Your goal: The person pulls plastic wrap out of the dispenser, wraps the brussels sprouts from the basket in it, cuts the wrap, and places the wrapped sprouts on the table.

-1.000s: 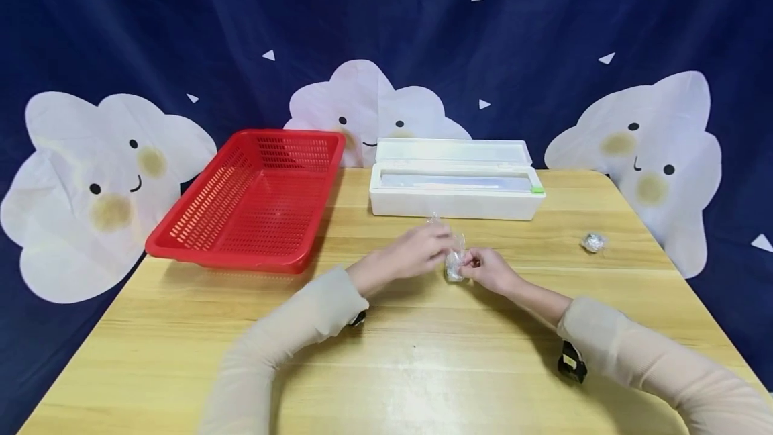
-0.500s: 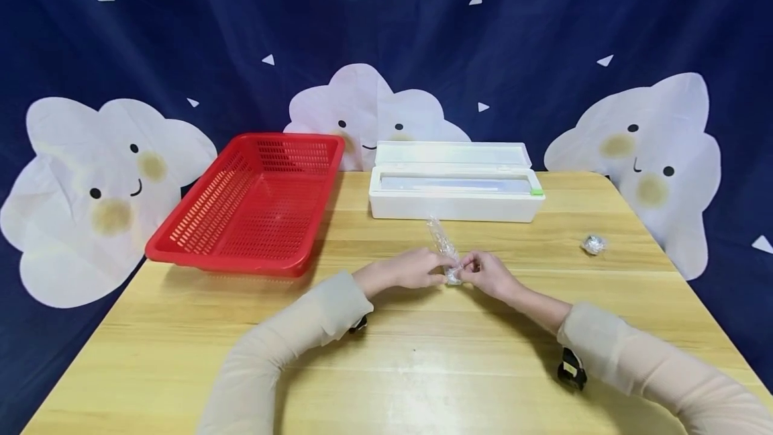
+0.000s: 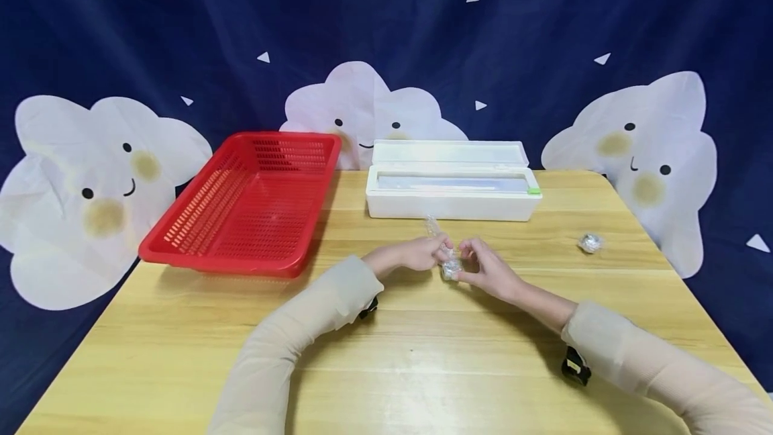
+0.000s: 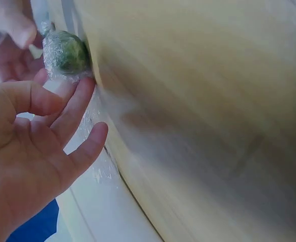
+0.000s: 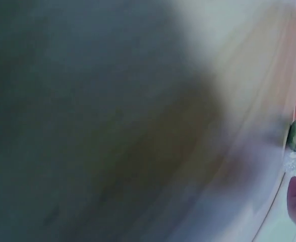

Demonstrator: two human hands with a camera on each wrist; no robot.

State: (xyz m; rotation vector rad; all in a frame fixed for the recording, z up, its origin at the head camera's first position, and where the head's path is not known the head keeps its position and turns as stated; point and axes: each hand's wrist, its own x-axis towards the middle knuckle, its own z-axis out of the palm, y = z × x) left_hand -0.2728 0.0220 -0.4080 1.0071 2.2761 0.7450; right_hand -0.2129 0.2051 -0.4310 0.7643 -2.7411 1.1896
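A small round green item [image 3: 450, 270], wrapped in crinkled clear cling film, lies on the table between both hands. Its kind is blurred by the film. A twisted tail of film [image 3: 432, 225] runs from it toward the box. My left hand [image 3: 421, 253] is at its left side; in the left wrist view the fingers are spread and lightly bent, with one fingertip [image 4: 87, 85] touching the wrapped item and loose film behind them. From the right, my right hand [image 3: 494, 275] touches the item with the thumb, the index finger held apart in a C shape.
Behind the hands stands a white cling film box [image 3: 453, 207], lid raised, with a green slider [image 3: 534, 190] at its right end. A red perforated basket [image 3: 220, 262] is at the left. Another film-wrapped ball [image 3: 590, 243] lies at the right on the wooden table [image 3: 386, 368].
My left hand has shifted from above the film, down and then slightly right along its tail. My right thumb and index finger have parted from their pinch. Basket, box and far ball stay put.
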